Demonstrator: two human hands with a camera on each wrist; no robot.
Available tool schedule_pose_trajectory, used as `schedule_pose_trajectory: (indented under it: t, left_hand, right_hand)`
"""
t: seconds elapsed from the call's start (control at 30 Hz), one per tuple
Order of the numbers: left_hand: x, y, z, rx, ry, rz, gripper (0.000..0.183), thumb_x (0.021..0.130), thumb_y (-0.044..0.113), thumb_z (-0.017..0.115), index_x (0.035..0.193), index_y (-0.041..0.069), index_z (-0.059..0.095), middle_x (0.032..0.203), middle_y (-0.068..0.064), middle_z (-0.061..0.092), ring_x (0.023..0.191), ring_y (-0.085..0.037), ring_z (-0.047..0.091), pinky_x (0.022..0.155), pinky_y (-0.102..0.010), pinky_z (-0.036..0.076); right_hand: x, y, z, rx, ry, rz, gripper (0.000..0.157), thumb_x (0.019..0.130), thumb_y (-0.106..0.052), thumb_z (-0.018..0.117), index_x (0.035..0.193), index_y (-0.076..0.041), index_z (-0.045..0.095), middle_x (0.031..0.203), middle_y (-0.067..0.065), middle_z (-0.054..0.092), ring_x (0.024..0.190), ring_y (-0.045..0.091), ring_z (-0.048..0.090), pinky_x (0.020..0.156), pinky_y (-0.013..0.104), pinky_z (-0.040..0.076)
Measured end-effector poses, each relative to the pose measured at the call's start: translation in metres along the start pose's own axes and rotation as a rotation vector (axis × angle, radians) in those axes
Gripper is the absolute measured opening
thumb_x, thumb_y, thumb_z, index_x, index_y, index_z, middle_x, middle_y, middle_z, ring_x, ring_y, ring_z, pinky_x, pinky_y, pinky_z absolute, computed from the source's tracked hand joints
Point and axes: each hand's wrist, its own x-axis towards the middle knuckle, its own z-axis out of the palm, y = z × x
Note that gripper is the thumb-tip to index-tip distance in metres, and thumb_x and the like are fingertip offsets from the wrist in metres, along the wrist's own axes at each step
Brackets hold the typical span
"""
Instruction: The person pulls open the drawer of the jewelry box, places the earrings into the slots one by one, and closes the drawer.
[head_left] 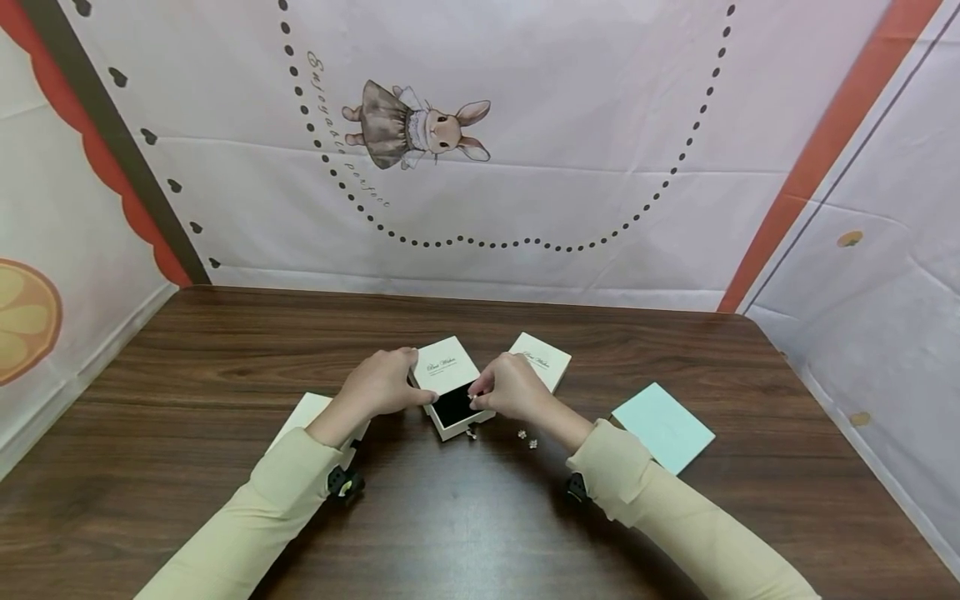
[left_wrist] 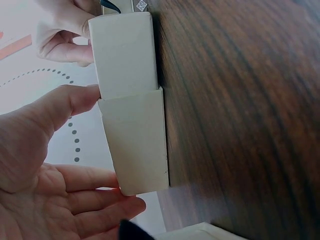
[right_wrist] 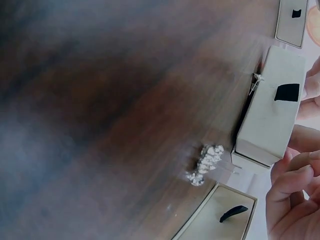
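Lying nearest: two sparkly bits (head_left: 533,444) on table (head_left: 453,542), near side of right hand (head_left: 516,387). Its fingertips pinch a tiny shiny piece (head_left: 473,398) over the open drawer (head_left: 453,408). Left hand (head_left: 382,382) clamped across white box (head_left: 447,357). Second white box (head_left: 547,358) beyond right hand.

In the head view, the brown wood-grain desk (head_left: 465,533) bears a mint-green square box (head_left: 663,427) at four o'clock. Printed cloth (head_left: 585,125) rises beyond it, with a dressed rabbit (head_left: 416,129) turned sideways at eleven and an orange slice (head_left: 26,321) at nine.

Head view looks down; close wrist views share one drawer-box (head_left: 448,375).
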Motion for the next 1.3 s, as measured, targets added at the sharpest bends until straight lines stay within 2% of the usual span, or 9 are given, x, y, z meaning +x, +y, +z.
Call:
schedule_pose_trajectory:
  t: [0.2, 0.4, 0.53, 0.8, 0.9, 1.03, 1.13, 1.3]
  left_hand:
    - [0.0011, 0.0001, 0.0009, 0.005, 0.002, 0.009, 0.052, 0.072, 0.038, 0.072, 0.108, 0.005, 0.057, 0.071, -0.002, 0.052, 0.062, -0.017, 0.046, 0.052, -0.028, 0.034]
    - [0.0012, -0.0005, 0.0004, 0.005, 0.012, 0.023, 0.04, 0.072, 0.038, 0.072, 0.093, 0.008, 0.057, 0.068, -0.002, 0.05, 0.06, -0.016, 0.045, 0.052, -0.028, 0.033]
    - [0.0014, -0.0008, 0.0003, 0.004, 0.01, 0.022, 0.042, 0.072, 0.038, 0.072, 0.096, 0.007, 0.057, 0.068, -0.002, 0.05, 0.059, -0.016, 0.044, 0.052, -0.028, 0.033]
    - [0.0015, -0.0006, 0.0002, 0.0, 0.001, 0.017, 0.046, 0.072, 0.038, 0.072, 0.102, 0.006, 0.058, 0.07, -0.002, 0.052, 0.06, -0.017, 0.045, 0.052, -0.028, 0.034]
    - [0.0013, -0.0003, 0.0002, 0.0, -0.001, 0.016, 0.044, 0.072, 0.038, 0.072, 0.1, 0.006, 0.058, 0.069, -0.002, 0.051, 0.06, -0.016, 0.045, 0.052, -0.028, 0.033]
    - [0.0016, -0.0006, 0.0004, 0.0, -0.004, 0.016, 0.041, 0.072, 0.038, 0.072, 0.095, 0.008, 0.057, 0.067, -0.002, 0.05, 0.059, -0.016, 0.044, 0.051, -0.027, 0.033]
    - [0.0018, -0.0011, 0.0005, -0.001, -0.003, 0.017, 0.043, 0.072, 0.038, 0.072, 0.098, 0.007, 0.057, 0.068, -0.002, 0.051, 0.059, -0.016, 0.044, 0.051, -0.027, 0.033]
    - [0.0019, -0.0017, 0.001, 0.003, 0.004, 0.016, 0.042, 0.072, 0.038, 0.072, 0.097, 0.007, 0.058, 0.068, -0.002, 0.051, 0.059, -0.016, 0.044, 0.051, -0.027, 0.033]
  right_hand:
    - [-0.0009, 0.0024, -0.0052, 0.039, -0.07, 0.027, 0.005, 0.071, -0.011, 0.075, 0.075, -0.008, 0.075, 0.049, -0.001, 0.06, 0.038, -0.002, 0.037, 0.044, 0.016, 0.033]
    - [-0.0019, 0.0045, -0.0067, 0.118, -0.098, 0.103, 0.006, 0.072, -0.009, 0.073, 0.077, -0.006, 0.074, 0.048, 0.004, 0.057, 0.032, -0.001, 0.033, 0.039, 0.016, 0.03]
    - [-0.0017, 0.0057, -0.0048, 0.164, -0.098, 0.147, 0.006, 0.073, -0.01, 0.073, 0.078, -0.006, 0.074, 0.049, 0.007, 0.059, 0.03, 0.0, 0.033, 0.036, 0.016, 0.029]
    - [-0.0024, 0.0069, -0.0053, 0.196, -0.112, 0.176, 0.007, 0.073, -0.011, 0.073, 0.078, -0.007, 0.074, 0.049, 0.01, 0.059, 0.03, 0.002, 0.034, 0.036, 0.017, 0.03]
    - [-0.0025, 0.0083, -0.0052, 0.214, -0.119, 0.168, 0.006, 0.074, -0.01, 0.072, 0.078, -0.006, 0.074, 0.048, 0.009, 0.058, 0.03, 0.002, 0.033, 0.036, 0.017, 0.03]
    - [-0.0021, 0.0095, -0.0033, 0.204, -0.109, 0.144, 0.004, 0.074, -0.009, 0.072, 0.076, -0.006, 0.073, 0.045, -0.002, 0.05, 0.031, 0.001, 0.033, 0.036, 0.016, 0.029]
    - [-0.0011, 0.0092, -0.0017, 0.169, -0.088, 0.107, 0.004, 0.073, -0.01, 0.073, 0.075, -0.006, 0.073, 0.043, -0.009, 0.044, 0.032, 0.0, 0.033, 0.038, 0.016, 0.029]
    - [-0.0002, 0.0083, -0.0005, 0.129, -0.069, 0.052, 0.006, 0.071, -0.011, 0.075, 0.073, -0.006, 0.074, 0.042, -0.01, 0.044, 0.034, -0.001, 0.033, 0.04, 0.016, 0.028]
